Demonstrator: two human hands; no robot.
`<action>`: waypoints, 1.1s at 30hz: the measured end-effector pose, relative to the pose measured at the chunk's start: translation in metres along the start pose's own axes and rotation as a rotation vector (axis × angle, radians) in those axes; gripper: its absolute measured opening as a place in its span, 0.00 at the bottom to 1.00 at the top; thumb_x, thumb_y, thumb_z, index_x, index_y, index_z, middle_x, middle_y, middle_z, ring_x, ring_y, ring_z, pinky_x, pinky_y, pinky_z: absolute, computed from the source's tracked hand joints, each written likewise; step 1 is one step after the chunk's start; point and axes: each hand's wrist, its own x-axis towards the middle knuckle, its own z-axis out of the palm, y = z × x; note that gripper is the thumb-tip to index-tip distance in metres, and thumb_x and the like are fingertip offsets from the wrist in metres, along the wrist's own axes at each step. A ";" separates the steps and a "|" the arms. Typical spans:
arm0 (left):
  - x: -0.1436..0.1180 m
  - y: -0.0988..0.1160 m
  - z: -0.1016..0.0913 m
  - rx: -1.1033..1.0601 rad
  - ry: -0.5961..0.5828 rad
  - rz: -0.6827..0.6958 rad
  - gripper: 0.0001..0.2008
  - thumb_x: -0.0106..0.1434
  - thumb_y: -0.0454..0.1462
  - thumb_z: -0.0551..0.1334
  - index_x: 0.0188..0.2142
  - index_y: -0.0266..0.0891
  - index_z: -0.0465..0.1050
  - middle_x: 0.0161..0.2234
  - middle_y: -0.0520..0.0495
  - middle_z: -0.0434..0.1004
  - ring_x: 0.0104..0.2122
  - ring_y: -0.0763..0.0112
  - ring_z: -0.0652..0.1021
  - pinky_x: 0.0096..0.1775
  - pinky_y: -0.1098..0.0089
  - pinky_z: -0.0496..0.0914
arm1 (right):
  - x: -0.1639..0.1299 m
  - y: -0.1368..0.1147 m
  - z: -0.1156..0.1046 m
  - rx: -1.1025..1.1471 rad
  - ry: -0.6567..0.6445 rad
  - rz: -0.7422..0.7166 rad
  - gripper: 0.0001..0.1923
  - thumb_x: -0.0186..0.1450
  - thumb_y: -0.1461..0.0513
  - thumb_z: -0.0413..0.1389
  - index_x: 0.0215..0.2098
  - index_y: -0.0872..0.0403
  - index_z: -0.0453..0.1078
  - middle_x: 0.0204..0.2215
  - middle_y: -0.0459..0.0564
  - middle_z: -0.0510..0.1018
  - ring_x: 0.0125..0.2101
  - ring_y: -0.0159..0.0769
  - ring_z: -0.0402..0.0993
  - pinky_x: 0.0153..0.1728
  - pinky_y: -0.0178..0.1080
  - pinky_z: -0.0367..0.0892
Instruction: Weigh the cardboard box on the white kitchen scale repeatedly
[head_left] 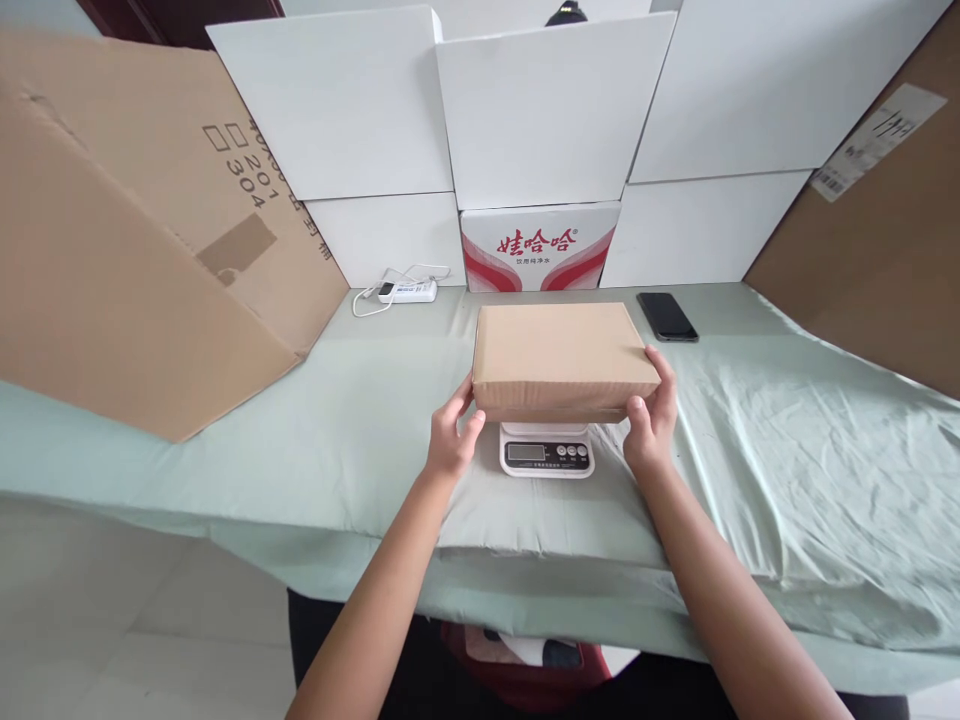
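Note:
A closed brown cardboard box (562, 345) is held between my two hands, over a white digital kitchen scale (547, 456). My left hand (454, 432) grips the box's left end, thumb at the front corner and fingers along the side. My right hand (651, 410) grips the right end in the same way. The box hides the scale's platform, so I cannot tell whether it rests on it. The scale's display panel and several round buttons show below the box's front edge; no digits can be made out on the screen.
A black phone (667, 316) lies at the back right on the green cloth (360, 420). Behind left is a white power strip (409, 291) with a cable. White panels (555, 120) and a red-and-white carton (538, 248) line the back; large cardboard sheets (135, 240) flank the sides.

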 end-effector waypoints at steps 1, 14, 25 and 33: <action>0.002 0.002 0.000 -0.017 -0.004 -0.007 0.29 0.72 0.53 0.66 0.65 0.42 0.81 0.67 0.37 0.85 0.73 0.40 0.77 0.74 0.43 0.71 | 0.002 -0.006 0.000 0.000 0.003 0.026 0.38 0.71 0.37 0.56 0.72 0.46 0.70 0.64 0.60 0.80 0.64 0.62 0.76 0.64 0.67 0.72; 0.122 -0.004 0.018 -0.149 0.117 -0.056 0.28 0.71 0.62 0.64 0.55 0.44 0.79 0.60 0.40 0.87 0.68 0.48 0.81 0.66 0.55 0.76 | 0.083 0.024 0.060 0.102 -0.072 0.093 0.46 0.69 0.30 0.52 0.76 0.42 0.64 0.78 0.56 0.67 0.79 0.62 0.61 0.78 0.72 0.59; 0.119 -0.035 0.038 -0.052 0.102 -0.088 0.34 0.73 0.60 0.63 0.68 0.43 0.76 0.67 0.40 0.83 0.74 0.45 0.75 0.74 0.51 0.70 | 0.068 0.086 0.072 0.087 -0.092 0.185 0.60 0.64 0.26 0.53 0.83 0.46 0.47 0.84 0.60 0.54 0.84 0.62 0.48 0.85 0.69 0.45; 0.127 -0.046 0.037 -0.068 0.093 -0.115 0.36 0.73 0.62 0.61 0.68 0.42 0.75 0.70 0.38 0.80 0.75 0.45 0.74 0.76 0.50 0.67 | 0.068 0.094 0.076 0.077 -0.112 0.186 0.61 0.63 0.25 0.55 0.82 0.46 0.48 0.84 0.60 0.55 0.84 0.62 0.48 0.84 0.68 0.48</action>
